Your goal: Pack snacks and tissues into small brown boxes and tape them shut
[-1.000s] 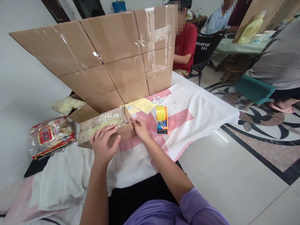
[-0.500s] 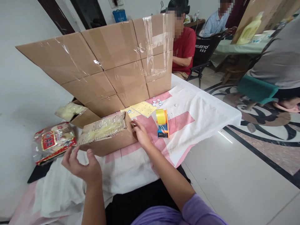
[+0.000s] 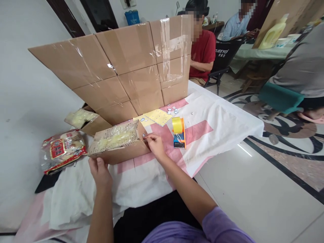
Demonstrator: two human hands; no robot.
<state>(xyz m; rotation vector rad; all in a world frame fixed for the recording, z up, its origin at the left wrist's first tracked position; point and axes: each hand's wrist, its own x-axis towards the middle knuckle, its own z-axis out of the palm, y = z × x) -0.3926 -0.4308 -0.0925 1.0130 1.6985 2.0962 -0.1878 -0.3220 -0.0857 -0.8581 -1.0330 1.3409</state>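
A long cardboard box point(image 3: 124, 153) lies on the cloth-covered table before me, with clear and yellowish tape over its top and rough corrugated edges showing. My left hand point(image 3: 100, 172) is closed at the box's near left corner, its thumb along the front and the other fingers partly hidden. At the right end, my right hand point(image 3: 155, 145) has its fingers drawn together against the end face. A small whitish spot shows by those fingertips; what it is I cannot make out. To the right stands a tape dispenser point(image 3: 179, 133) with a yellow roll.
A tall taped cardboard panel point(image 3: 138, 67) stands behind the box. On the left are a smaller open box point(image 3: 95, 125) and a red-and-clear food bag point(image 3: 63, 150). A person in a red shirt point(image 3: 206, 50) sits beyond the panel. The table's edge point(image 3: 260, 130) lies to the right.
My left hand has gone from spread fingers beside the box to closing on its left corner. My right fingers have drawn together at its right end. The whole view has shifted slightly.
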